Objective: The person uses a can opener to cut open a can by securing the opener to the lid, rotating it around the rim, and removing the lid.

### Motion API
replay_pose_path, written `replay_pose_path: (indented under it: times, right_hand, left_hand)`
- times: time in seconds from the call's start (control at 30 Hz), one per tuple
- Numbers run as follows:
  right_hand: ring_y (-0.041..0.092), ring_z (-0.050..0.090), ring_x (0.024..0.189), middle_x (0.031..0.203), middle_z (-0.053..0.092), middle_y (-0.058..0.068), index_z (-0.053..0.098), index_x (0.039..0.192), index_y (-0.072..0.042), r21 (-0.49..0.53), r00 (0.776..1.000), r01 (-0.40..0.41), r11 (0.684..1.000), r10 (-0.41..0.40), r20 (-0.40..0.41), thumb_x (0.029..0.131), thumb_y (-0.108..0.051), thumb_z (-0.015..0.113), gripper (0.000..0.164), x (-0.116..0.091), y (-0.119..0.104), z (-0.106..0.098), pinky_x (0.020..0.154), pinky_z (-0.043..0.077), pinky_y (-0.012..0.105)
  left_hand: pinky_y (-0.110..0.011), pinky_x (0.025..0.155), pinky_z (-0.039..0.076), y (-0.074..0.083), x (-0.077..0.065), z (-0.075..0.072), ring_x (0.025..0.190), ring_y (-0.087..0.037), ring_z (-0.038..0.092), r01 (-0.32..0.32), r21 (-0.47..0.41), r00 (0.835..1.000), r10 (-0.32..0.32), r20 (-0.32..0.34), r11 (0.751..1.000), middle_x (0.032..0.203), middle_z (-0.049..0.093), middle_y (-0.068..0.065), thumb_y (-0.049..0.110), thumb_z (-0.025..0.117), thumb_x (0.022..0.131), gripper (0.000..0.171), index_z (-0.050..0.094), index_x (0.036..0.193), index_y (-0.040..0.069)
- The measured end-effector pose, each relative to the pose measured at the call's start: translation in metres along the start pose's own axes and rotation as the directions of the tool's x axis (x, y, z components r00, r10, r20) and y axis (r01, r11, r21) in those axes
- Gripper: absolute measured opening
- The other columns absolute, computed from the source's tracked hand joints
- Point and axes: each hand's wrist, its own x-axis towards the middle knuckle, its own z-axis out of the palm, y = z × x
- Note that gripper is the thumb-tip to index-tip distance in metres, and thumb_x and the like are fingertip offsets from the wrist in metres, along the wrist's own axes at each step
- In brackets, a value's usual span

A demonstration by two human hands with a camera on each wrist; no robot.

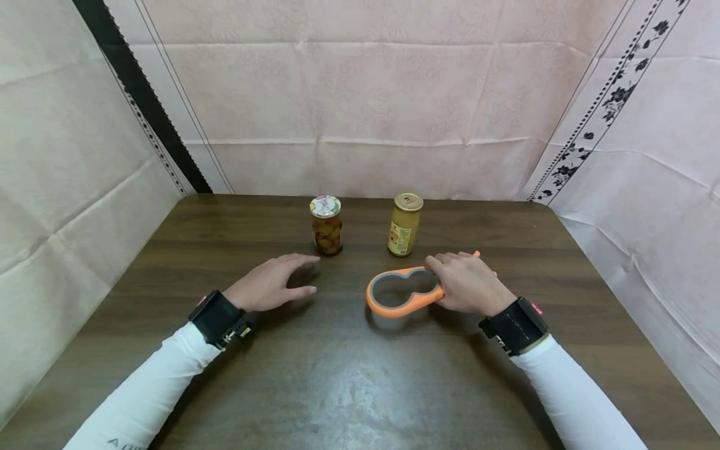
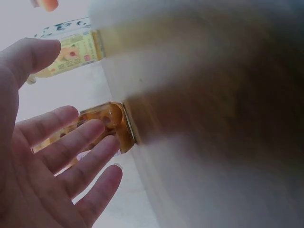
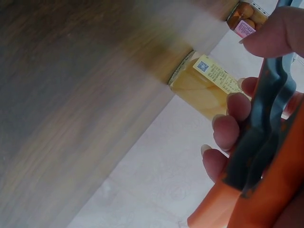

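Observation:
An orange jar opener (image 1: 395, 311) with a wavy grey inner lining is gripped in my right hand (image 1: 470, 284), its loop pointing left over the table. In the right wrist view, fingers and thumb wrap the grey-lined part of the jar opener (image 3: 259, 135). My left hand (image 1: 271, 286) is held out with fingers extended and thumb apart, holding nothing. Just beyond its fingertips stands a jar of brown round pieces (image 1: 327, 235) with a patterned lid. A jar with yellow contents (image 1: 402, 234) and a gold lid stands upright behind the opener.
The brown wooden table (image 1: 315, 387) has its back edge behind both jars. Pale cloth (image 1: 394, 94) hangs at the back and on both sides, with black trim at left and a floral border at right. Each wrist wears a black strapped camera.

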Motion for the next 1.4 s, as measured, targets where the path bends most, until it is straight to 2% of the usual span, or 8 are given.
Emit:
replay_pose_path:
  times: [0.3, 0.5, 0.73, 0.9, 1.0, 1.1, 1.23, 1.4]
  right_hand:
    - [0.015, 0.062, 0.073, 0.084, 0.068, 0.000, 0.064, 0.104, -0.013, 0.010, 1.000, 0.001, 1.000, -0.001, 0.007, 0.072, -0.023, 0.079, 0.036, 0.001, -0.002, -0.001, 0.071, 0.055, 0.037]
    - [0.014, 0.060, 0.071, 0.084, 0.067, 0.000, 0.064, 0.104, -0.013, 0.024, 1.000, 0.003, 1.000, -0.003, 0.016, 0.071, -0.023, 0.079, 0.037, 0.001, -0.003, -0.002, 0.070, 0.054, 0.037]
    - [0.014, 0.060, 0.071, 0.085, 0.067, -0.001, 0.064, 0.104, -0.014, 0.033, 1.000, 0.006, 0.999, -0.006, 0.027, 0.072, -0.023, 0.079, 0.037, 0.002, -0.003, -0.001, 0.070, 0.054, 0.037]
    - [0.014, 0.059, 0.071, 0.084, 0.067, -0.001, 0.064, 0.104, -0.014, 0.048, 1.000, 0.007, 0.999, -0.009, 0.029, 0.072, -0.023, 0.080, 0.037, 0.002, -0.004, -0.001, 0.071, 0.054, 0.036]
    - [0.014, 0.058, 0.071, 0.084, 0.067, 0.000, 0.064, 0.104, -0.014, 0.056, 0.999, 0.008, 0.998, -0.010, 0.037, 0.072, -0.022, 0.080, 0.037, 0.002, -0.005, -0.001, 0.070, 0.054, 0.036]
    - [0.014, 0.058, 0.071, 0.084, 0.067, 0.000, 0.064, 0.105, -0.014, 0.059, 0.999, 0.006, 0.998, -0.009, 0.046, 0.073, -0.022, 0.080, 0.037, 0.003, -0.005, 0.000, 0.071, 0.054, 0.036]
    - [0.014, 0.057, 0.070, 0.084, 0.066, 0.000, 0.064, 0.105, -0.014, 0.058, 0.999, 0.008, 0.998, -0.011, 0.048, 0.073, -0.023, 0.080, 0.037, 0.003, -0.007, 0.001, 0.070, 0.054, 0.036]
    - [0.014, 0.057, 0.070, 0.084, 0.067, -0.001, 0.064, 0.104, -0.014, 0.053, 0.999, 0.016, 0.998, -0.018, 0.040, 0.073, -0.023, 0.080, 0.037, 0.003, -0.007, 0.001, 0.070, 0.054, 0.036]
  left_hand:
    - [-0.054, 0.113, 0.043, -0.007, 0.005, -0.005, 0.142, -0.029, 0.048, 0.073, -0.241, 0.996, -0.081, -0.025, 0.968, 0.152, 0.051, -0.008, 0.049, 0.066, 0.096, 0.068, 0.045, 0.151, 0.015]
    - [-0.055, 0.111, 0.044, -0.013, 0.014, -0.005, 0.139, -0.032, 0.049, 0.091, -0.313, 0.991, -0.118, -0.067, 0.945, 0.152, 0.051, -0.012, 0.047, 0.066, 0.097, 0.070, 0.041, 0.152, 0.013]
    - [-0.057, 0.111, 0.043, -0.019, 0.025, -0.006, 0.142, -0.034, 0.046, 0.137, -0.397, 0.977, -0.191, -0.098, 0.908, 0.160, 0.039, -0.012, 0.042, 0.069, 0.096, 0.075, 0.032, 0.157, 0.016]
    - [-0.057, 0.114, 0.041, -0.020, 0.034, -0.004, 0.144, -0.037, 0.042, 0.133, -0.504, 0.967, -0.224, -0.123, 0.854, 0.164, 0.032, -0.013, 0.034, 0.070, 0.097, 0.076, 0.029, 0.158, 0.016]
    - [-0.055, 0.116, 0.039, -0.022, 0.039, -0.004, 0.145, -0.037, 0.042, 0.100, -0.574, 0.958, -0.235, -0.165, 0.812, 0.164, 0.031, -0.014, 0.030, 0.072, 0.096, 0.078, 0.027, 0.159, 0.016]
    - [-0.052, 0.117, 0.038, -0.025, 0.045, -0.003, 0.146, -0.034, 0.041, 0.080, -0.638, 0.940, -0.271, -0.208, 0.766, 0.164, 0.032, -0.013, 0.029, 0.074, 0.094, 0.081, 0.026, 0.159, 0.017]
    - [-0.051, 0.119, 0.037, -0.026, 0.051, -0.003, 0.148, -0.033, 0.038, 0.077, -0.705, 0.920, -0.322, -0.222, 0.705, 0.164, 0.031, -0.014, 0.030, 0.075, 0.093, 0.085, 0.024, 0.160, 0.019]
    - [-0.051, 0.120, 0.035, -0.027, 0.056, -0.001, 0.150, -0.032, 0.035, 0.079, -0.731, 0.907, -0.353, -0.229, 0.677, 0.166, 0.028, -0.012, 0.034, 0.078, 0.091, 0.091, 0.022, 0.161, 0.019]
